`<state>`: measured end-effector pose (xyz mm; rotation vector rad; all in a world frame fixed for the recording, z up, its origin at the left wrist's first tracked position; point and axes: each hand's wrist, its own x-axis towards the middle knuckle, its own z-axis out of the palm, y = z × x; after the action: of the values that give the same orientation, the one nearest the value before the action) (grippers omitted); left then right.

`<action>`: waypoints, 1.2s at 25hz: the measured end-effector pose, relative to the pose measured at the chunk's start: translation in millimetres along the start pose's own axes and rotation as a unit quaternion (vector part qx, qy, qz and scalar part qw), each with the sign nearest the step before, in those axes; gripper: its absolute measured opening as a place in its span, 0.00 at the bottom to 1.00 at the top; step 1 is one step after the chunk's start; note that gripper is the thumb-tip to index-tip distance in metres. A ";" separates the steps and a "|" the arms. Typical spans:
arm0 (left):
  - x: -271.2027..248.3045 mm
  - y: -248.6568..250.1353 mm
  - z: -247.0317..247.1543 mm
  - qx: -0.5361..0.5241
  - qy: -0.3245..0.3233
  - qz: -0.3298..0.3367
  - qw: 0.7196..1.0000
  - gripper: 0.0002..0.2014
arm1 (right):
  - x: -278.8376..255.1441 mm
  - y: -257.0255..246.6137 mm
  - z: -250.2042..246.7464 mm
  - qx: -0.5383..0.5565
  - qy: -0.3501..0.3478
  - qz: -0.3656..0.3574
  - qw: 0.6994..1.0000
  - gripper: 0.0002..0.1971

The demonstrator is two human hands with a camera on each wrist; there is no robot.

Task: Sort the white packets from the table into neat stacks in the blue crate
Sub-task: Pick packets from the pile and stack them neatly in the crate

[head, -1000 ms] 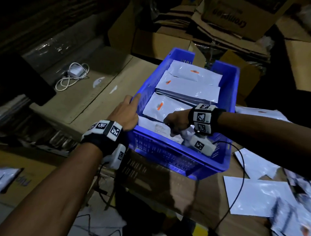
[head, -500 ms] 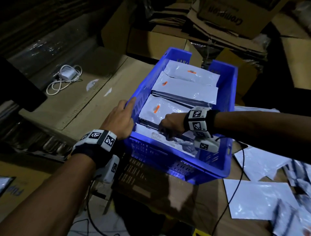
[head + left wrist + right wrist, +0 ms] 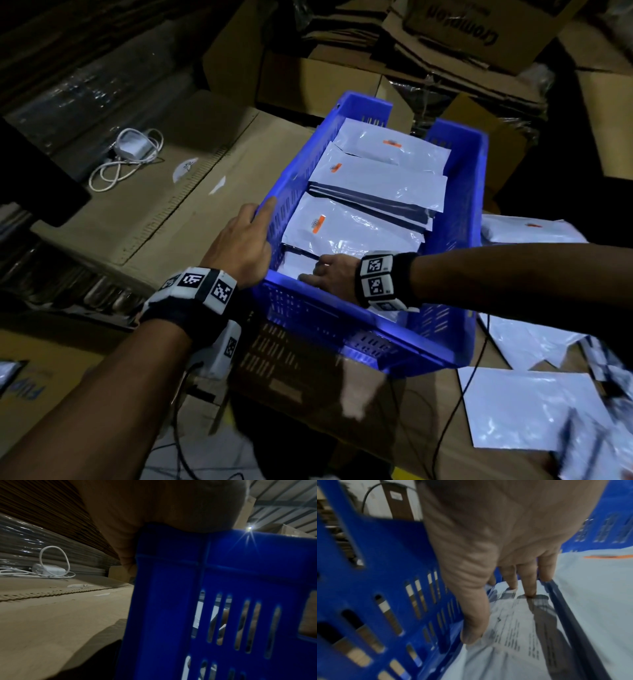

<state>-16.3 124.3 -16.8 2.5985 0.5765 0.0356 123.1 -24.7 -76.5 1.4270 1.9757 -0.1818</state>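
The blue crate (image 3: 466,192) stands on the cardboard-covered table and holds white packets in stacks: a far stack (image 3: 387,150), a middle one (image 3: 376,186) and a nearer one (image 3: 342,229). My right hand (image 3: 325,274) is inside the crate's near end. Its straight fingers (image 3: 529,586) press down on a white packet with a printed label (image 3: 513,628), beside the crate wall (image 3: 385,547). My left hand (image 3: 239,246) rests on the crate's left rim near the corner (image 3: 171,536), index finger straight along the rim. Loose white packets (image 3: 527,411) lie on the table at right.
A white charger with coiled cable (image 3: 130,154) lies on the cardboard sheet (image 3: 191,212) left of the crate. Cardboard boxes (image 3: 342,78) are piled behind it. More packets (image 3: 527,229) lie right of the crate, and a black cable (image 3: 462,394) runs over the table's front.
My right hand has gone from curled at the near packet to flat, reaching lower and further left along the crate's near wall. My left hand stays on the rim.
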 end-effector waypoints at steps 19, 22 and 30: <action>-14.7 11.0 -1.8 0.183 0.080 0.082 0.976 0.28 | -33.8 36.3 -5.7 -0.030 0.055 0.043 0.997 0.25; -17.8 19.2 6.7 0.227 0.072 0.200 0.950 0.19 | -35.4 53.3 -3.6 -0.035 0.048 0.064 0.996 0.21; -17.5 44.5 -3.8 0.204 -0.160 0.084 0.962 0.32 | -22.2 90.6 2.5 -0.103 0.010 0.010 0.995 0.22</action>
<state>-15.3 83.4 8.2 2.9547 0.2626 -0.4882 207.7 -8.1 -40.9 1.3177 1.9337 0.0438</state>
